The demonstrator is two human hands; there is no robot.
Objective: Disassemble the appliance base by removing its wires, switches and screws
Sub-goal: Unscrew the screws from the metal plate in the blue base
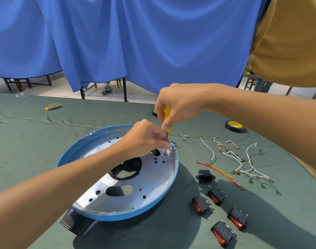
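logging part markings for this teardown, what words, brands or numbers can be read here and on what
No text can be read in this view.
Tape roll: yellow core, any print too blurred.
Switches: any markings too small to tell.
Base: bare metal, no label shows.
Screwdriver: no print shows on the handle.

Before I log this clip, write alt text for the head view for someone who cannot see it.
The right hand grips a yellow screwdriver upright, tip at a screw inside a round blue appliance base; the left hand pinches its shaft. Red switches and loose wires lie beside the base.
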